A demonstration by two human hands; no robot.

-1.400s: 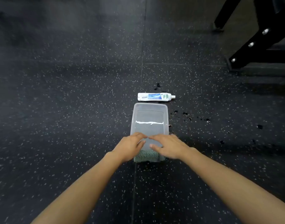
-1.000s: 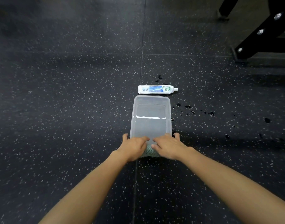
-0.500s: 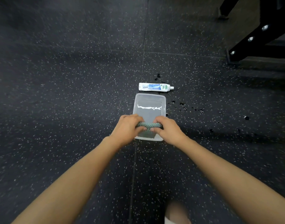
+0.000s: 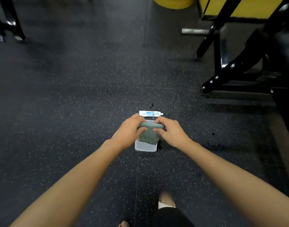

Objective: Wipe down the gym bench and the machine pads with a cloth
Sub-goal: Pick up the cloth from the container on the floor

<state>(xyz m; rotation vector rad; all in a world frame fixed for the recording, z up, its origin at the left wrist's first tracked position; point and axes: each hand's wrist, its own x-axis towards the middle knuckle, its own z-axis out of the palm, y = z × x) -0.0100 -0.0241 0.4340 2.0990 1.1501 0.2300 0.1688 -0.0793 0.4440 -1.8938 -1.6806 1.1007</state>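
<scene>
Holding green cloth (image 4: 148,134) with both hands over clear plastic tub (image 4: 145,147) on speckled gym floor (image 4: 74,112). Left hand (image 4: 130,131) and right hand (image 4: 170,131) each clenched on rolled top edge, rest of cloth hanging down toward tub. White tube (image 4: 150,113) lies on floor just beyond tub. Black machine frame (image 4: 230,74) stands off to right, well apart. Step in hand looks like wringing wetted cloth, wiping not begun. Next move probably calls for squeezing out drips, then carrying cloth to bench or pads.
</scene>
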